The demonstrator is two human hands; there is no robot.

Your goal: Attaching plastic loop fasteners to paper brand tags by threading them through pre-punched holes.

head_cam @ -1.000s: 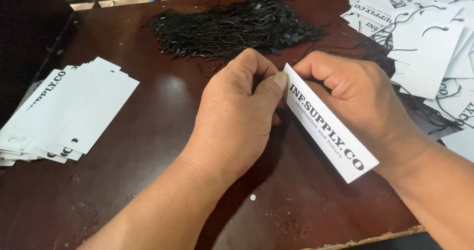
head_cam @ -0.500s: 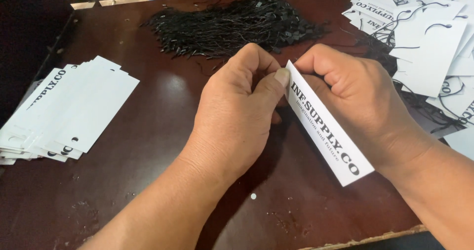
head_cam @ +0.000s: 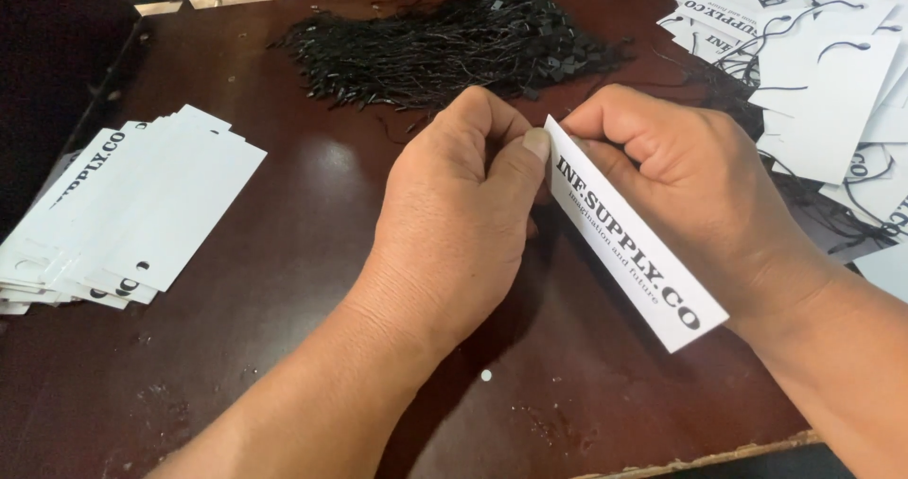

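Both of my hands meet over the middle of the dark brown table (head_cam: 312, 214). My right hand (head_cam: 690, 186) pinches the top end of a long white card tag (head_cam: 629, 243) with black print, which slants down toward me. My left hand (head_cam: 463, 214) is curled beside it, thumb pressed against the tag's top corner. Whether a string lies in the left fingers is hidden. Just beyond my hands lies a heap of black strings (head_cam: 454, 49).
A fanned stack of white tags with punched holes (head_cam: 123, 214) lies at the left. A loose pile of white tags with black strings attached (head_cam: 832, 91) covers the right side. The table's near edge (head_cam: 700, 460) is chipped.
The tag and both hands have shifted very slightly; the grip is the same.
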